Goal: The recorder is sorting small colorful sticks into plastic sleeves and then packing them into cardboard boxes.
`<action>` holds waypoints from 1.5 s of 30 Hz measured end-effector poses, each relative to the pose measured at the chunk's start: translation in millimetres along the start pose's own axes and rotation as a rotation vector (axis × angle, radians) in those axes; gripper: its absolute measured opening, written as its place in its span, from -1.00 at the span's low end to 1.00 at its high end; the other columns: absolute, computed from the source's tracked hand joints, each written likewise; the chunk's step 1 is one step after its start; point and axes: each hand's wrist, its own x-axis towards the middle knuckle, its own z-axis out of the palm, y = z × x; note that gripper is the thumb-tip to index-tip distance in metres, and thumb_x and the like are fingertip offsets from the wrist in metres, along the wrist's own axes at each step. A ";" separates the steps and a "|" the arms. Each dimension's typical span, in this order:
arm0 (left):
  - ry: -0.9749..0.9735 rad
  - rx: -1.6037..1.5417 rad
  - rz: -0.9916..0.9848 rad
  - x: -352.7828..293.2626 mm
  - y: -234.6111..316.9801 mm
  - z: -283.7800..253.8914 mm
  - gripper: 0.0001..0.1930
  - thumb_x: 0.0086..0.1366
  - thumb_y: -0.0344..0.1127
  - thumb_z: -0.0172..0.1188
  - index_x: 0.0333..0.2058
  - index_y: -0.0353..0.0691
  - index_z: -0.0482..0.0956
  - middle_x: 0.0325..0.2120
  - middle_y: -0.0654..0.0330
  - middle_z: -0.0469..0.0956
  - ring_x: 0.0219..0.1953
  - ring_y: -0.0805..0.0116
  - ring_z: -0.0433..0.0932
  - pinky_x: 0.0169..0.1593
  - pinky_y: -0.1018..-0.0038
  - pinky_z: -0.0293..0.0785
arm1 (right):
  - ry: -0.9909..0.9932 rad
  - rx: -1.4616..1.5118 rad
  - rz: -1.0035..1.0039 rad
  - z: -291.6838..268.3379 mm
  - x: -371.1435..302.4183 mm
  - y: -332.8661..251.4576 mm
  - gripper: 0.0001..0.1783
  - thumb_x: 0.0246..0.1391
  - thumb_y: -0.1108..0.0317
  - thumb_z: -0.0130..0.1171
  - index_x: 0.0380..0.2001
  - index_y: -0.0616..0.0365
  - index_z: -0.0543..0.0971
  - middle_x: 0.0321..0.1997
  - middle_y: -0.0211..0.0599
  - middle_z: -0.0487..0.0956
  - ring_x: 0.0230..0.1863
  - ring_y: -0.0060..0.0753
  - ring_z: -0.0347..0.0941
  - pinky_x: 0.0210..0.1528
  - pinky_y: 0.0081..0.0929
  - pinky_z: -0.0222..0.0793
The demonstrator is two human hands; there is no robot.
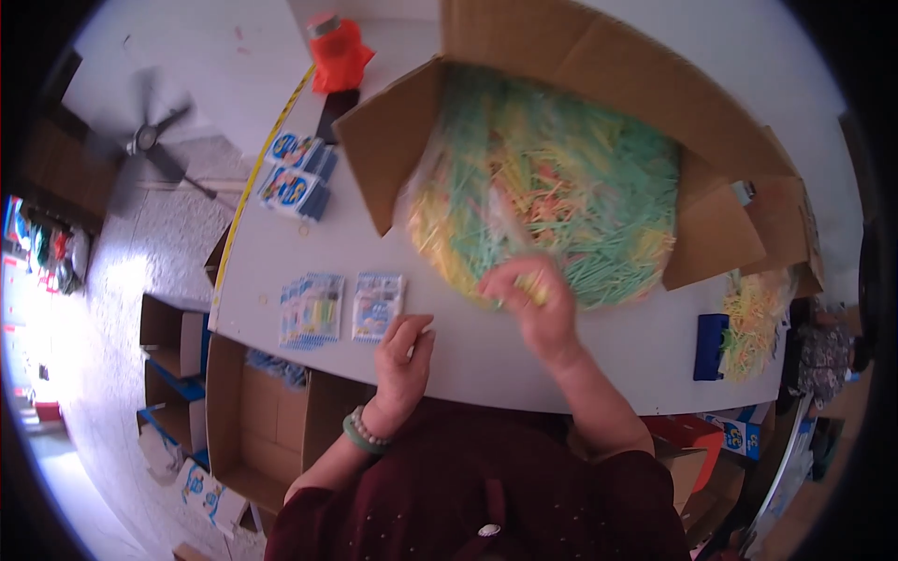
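Note:
A large clear bag (589, 252) full of thin green, yellow and orange sticks rests at the mouth of a cardboard box (580, 47). At its near edge my right hand (543, 313) is closed, with a bit of yellow showing between its fingers, seemingly some thin sticks. My left hand (404, 360), with a beaded bracelet and a green bangle at the wrist, is half curled, its fingers somewhat apart and nothing plainly in them. Its fingertips are by the lower corner of a small printed packet (377, 304). Left of that, several like packets (311, 310) overlap in a row.
Small blue-and-white boxes (297, 187) stand at the table's left, beside yellow edge tape (251, 187). Behind them is an orange-red bag (341, 61). A blue holder (711, 346) and a second bag of sticks (753, 323) lie right. Below the left edge sits an open carton (253, 411).

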 end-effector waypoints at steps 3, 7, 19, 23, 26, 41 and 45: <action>0.015 0.095 0.168 -5.4 -6.1 6.3 -0.78 0.12 -0.63 0.16 -0.22 -0.34 0.53 -0.37 0.10 0.52 -0.40 0.27 0.52 -0.33 0.45 0.44 | -0.051 -0.156 -0.122 32.9 -61.3 50.0 -0.85 0.12 0.45 0.11 -0.23 0.20 0.46 -0.37 -0.25 0.55 -0.30 -0.38 0.51 -0.19 -0.45 0.43; -0.147 0.213 0.436 -5.9 0.1 12.1 -0.73 0.05 -0.58 0.21 -0.21 -0.28 0.52 -0.35 0.11 0.52 -0.39 0.10 0.52 -0.36 0.35 0.46 | -0.022 -0.289 0.140 42.3 -80.5 67.1 -0.88 0.08 0.47 0.13 -0.29 0.17 0.46 -0.35 -0.19 0.54 -0.35 -0.26 0.51 -0.26 -0.43 0.41; 0.028 0.853 -0.310 51.0 -48.8 -31.5 -0.50 -0.03 -0.04 0.40 -0.30 -0.32 0.45 -0.41 -0.02 0.52 -0.28 -0.06 0.50 -0.21 0.15 0.38 | -0.156 -0.184 0.040 29.4 -84.5 80.4 -0.93 0.05 0.52 0.16 -0.37 0.20 0.48 -0.43 -0.26 0.51 -0.39 -0.38 0.47 -0.32 -0.50 0.39; 0.131 0.610 -0.393 52.1 -53.4 -35.7 -0.53 -0.08 -0.14 0.43 -0.32 -0.32 0.43 -0.35 -0.02 0.51 -0.23 -0.03 0.49 -0.17 0.20 0.38 | -0.291 -0.323 -0.251 32.7 -83.7 72.6 -0.86 -0.04 0.56 0.17 -0.36 0.22 0.45 -0.47 -0.23 0.44 -0.42 -0.15 0.43 -0.37 -0.35 0.38; 0.201 0.546 -0.341 48.8 -52.6 -37.0 -0.58 -0.07 -0.23 0.41 -0.30 -0.29 0.43 -0.30 0.00 0.48 -0.20 -0.02 0.46 -0.14 0.21 0.37 | -0.355 -0.389 -0.354 31.8 -85.2 73.5 -0.84 -0.04 0.56 0.16 -0.34 0.23 0.45 -0.47 -0.24 0.45 -0.40 -0.12 0.44 -0.37 -0.33 0.38; -0.015 0.698 -0.179 46.7 -55.2 -54.8 -0.86 0.16 -0.32 0.19 -0.43 -0.27 0.49 -0.50 0.05 0.47 -0.32 0.05 0.48 -0.24 0.21 0.34 | -0.147 0.111 0.310 30.8 -81.9 86.2 -0.92 0.12 0.54 0.04 -0.29 0.23 0.44 -0.46 -0.35 0.48 -0.41 -0.55 0.45 -0.30 -0.58 0.39; 0.056 0.954 0.139 47.8 -32.2 -53.0 -0.87 0.19 -0.35 0.15 -0.29 -0.22 0.56 -0.28 0.11 0.50 -0.24 0.07 0.48 -0.12 0.19 0.33 | -0.154 0.073 0.296 30.9 -82.5 85.3 -0.92 0.13 0.54 0.04 -0.29 0.23 0.44 -0.47 -0.34 0.48 -0.41 -0.55 0.45 -0.30 -0.58 0.39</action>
